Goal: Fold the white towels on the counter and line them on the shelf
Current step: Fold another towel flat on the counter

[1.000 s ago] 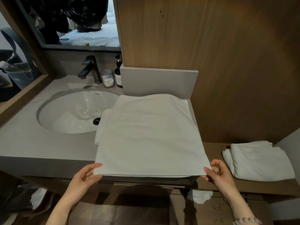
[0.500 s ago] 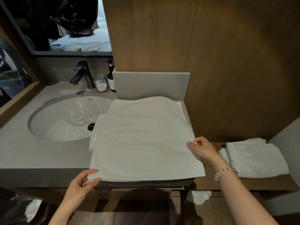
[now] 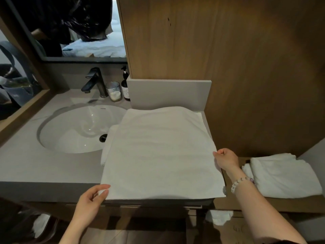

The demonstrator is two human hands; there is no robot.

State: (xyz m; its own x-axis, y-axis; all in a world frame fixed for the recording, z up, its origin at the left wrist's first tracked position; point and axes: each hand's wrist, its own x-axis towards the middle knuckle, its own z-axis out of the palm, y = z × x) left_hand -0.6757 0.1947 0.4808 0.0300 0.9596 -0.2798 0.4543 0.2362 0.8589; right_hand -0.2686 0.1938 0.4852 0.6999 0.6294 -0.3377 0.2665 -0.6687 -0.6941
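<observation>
Right hand (image 3: pixel 226 159) slid up towel (image 3: pixel 158 152) edge (left unmoved).

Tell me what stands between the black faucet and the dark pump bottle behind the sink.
A glass tumbler stands between the faucet and the bottle, in the head view.

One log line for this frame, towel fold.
left hand: near-left corner | right hand: right edge | towel: flat on counter | folded towel: on shelf

Wood-panel wall (image 3: pixel 246 67), grey backsplash (image 3: pixel 168 94), mirror (image 3: pixel 73 27), dim light
</observation>
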